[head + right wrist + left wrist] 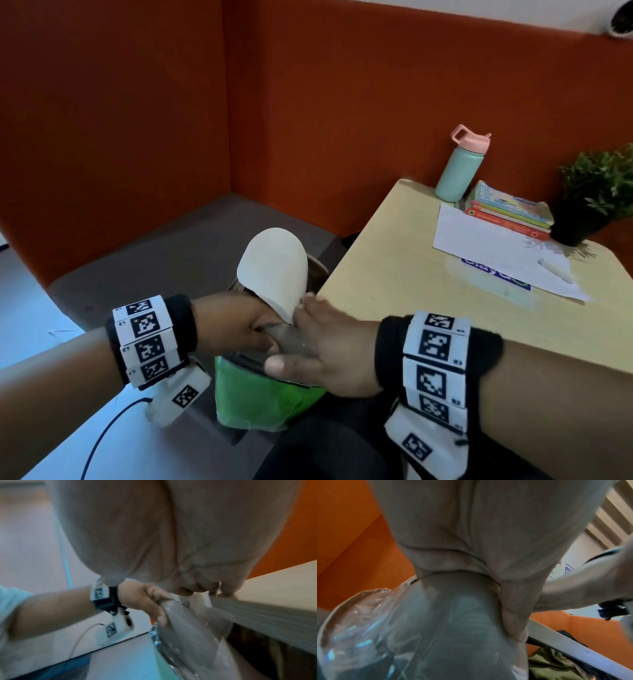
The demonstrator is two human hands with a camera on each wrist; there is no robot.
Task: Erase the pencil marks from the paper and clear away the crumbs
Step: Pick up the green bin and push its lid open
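Now I'm tipping crumbs: left hand grips the curled paper over the bin; right hand, fingers straight, steadies it at 3 o'clock. Next, shake gently.

paper | white, curled | tilted over green bin

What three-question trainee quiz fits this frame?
1. True or false: the curled white paper is held over the green bin.
2. The teal bottle stands: A) on the table beside the books; B) inside the bin; C) on the floor.
3. Which hand grips the paper's lower end?
Key: 1 true; 2 A; 3 left hand.
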